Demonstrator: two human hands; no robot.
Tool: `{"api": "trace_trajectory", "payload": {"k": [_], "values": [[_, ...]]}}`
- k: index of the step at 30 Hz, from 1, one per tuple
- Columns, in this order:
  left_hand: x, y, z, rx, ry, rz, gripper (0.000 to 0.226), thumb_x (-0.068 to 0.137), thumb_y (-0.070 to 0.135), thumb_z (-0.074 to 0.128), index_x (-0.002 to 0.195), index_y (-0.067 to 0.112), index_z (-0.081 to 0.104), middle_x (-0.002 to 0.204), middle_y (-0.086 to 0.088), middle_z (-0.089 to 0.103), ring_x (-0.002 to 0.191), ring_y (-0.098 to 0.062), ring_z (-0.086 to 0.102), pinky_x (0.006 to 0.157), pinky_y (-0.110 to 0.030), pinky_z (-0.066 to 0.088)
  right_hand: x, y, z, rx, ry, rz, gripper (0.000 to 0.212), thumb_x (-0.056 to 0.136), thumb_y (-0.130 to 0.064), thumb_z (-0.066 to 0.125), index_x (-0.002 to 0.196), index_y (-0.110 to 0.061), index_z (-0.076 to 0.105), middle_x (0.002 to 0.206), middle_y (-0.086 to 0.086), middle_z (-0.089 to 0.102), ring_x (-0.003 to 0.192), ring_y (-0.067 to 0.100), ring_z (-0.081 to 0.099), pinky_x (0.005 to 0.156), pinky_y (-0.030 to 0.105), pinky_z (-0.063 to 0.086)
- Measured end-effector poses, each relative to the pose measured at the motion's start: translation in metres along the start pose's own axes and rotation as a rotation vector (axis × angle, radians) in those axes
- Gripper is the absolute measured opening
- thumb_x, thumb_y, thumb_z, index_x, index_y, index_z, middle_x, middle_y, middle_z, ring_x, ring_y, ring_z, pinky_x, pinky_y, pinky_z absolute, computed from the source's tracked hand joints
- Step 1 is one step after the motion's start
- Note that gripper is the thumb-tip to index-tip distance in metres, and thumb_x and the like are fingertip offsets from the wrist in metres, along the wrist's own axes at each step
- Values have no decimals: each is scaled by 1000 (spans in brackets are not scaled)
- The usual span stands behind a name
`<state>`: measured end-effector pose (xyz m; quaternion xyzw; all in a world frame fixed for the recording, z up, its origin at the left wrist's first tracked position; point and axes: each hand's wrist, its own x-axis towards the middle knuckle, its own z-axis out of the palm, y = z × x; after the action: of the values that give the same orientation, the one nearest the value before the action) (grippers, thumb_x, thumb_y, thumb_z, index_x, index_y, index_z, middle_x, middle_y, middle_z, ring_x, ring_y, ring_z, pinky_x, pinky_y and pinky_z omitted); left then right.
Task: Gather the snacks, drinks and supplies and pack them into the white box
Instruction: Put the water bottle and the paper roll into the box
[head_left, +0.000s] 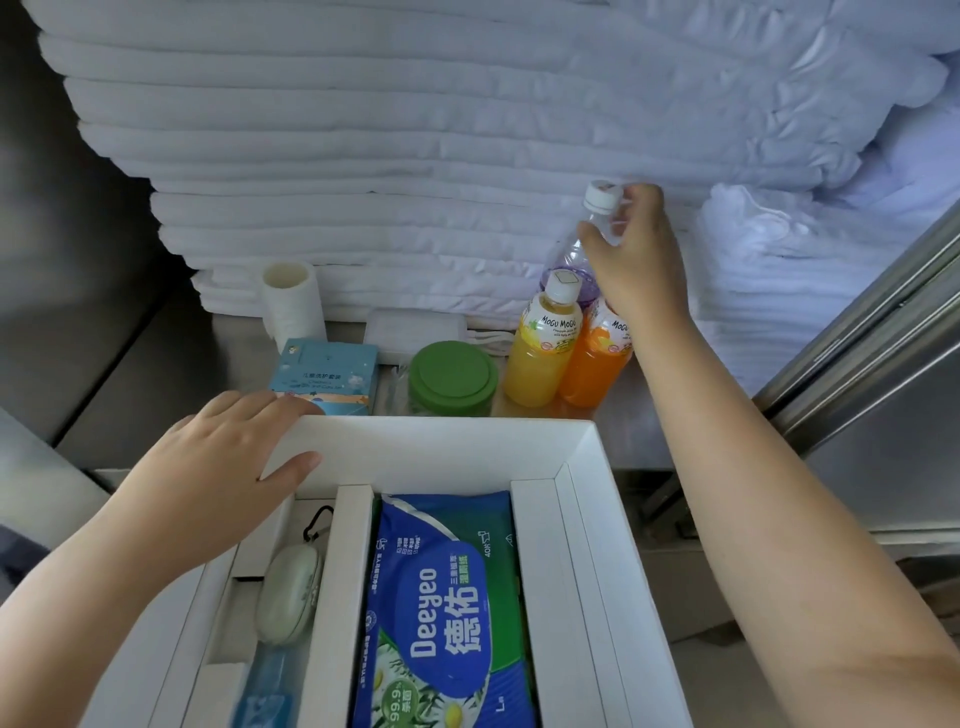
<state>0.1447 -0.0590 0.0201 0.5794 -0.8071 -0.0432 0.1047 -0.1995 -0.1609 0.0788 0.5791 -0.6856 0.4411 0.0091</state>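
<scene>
The white cardboard box (441, 441) with lengthwise dividers is positioned at the near edge of the steel counter (171, 374). In its centre compartment a blue and green soft pack of wet wipes (447, 613) is laid flat. In its left compartment a pale green oval case (288, 597) with a black clip (317, 522) is placed, with a blue packet (265, 696) nearer still. The left hand (218, 467) is laid over the far left corner of the box, fingers extended and relaxed, thumb on the inner face of the wall.

Just beyond the far wall of the box, a light blue carton (327, 376), a clear jar with a green lid (452, 376), a yellow drink bottle (540, 353) and an orange drink bottle (595, 369) are lined up from left to right. Behind the last two, a clear plastic bottle with a white cap (571, 260) is gripped at the neck by the right hand (634, 260), fingers curled round it.

Along the far edge, a white paper roll (291, 301) and a flat white packet (415, 327) are set against a tall stack of folded white linen (363, 156).
</scene>
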Motion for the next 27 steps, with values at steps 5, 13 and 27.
{"api": "trace_trajectory", "payload": {"k": [5, 13, 27], "values": [[-1, -1, 2, 1, -10, 18, 43, 89, 46, 46, 129, 30, 45, 128, 6, 53, 116, -16, 44, 94, -36, 41, 4, 4, 9, -33, -14, 12, 39, 88, -38, 58, 114, -10, 50, 113, 3, 62, 101, 19, 57, 70, 23, 34], [-1, 0, 2, -8, -13, 23, 45, 90, 48, 42, 132, 31, 40, 131, 9, 49, 118, -11, 39, 95, -31, 38, 10, -6, 0, 143, -97, 90, 29, 90, -30, 54, 116, -16, 54, 102, -10, 56, 93, 8, 52, 73, 22, 36], [0, -1, 4, -18, 0, 35, 44, 92, 49, 39, 134, 34, 36, 135, 13, 44, 120, -8, 37, 98, -27, 37, 3, -99, -66, 388, 26, -313, 33, 93, -23, 53, 123, -11, 50, 116, -8, 59, 107, -3, 54, 94, 16, 41]]}}
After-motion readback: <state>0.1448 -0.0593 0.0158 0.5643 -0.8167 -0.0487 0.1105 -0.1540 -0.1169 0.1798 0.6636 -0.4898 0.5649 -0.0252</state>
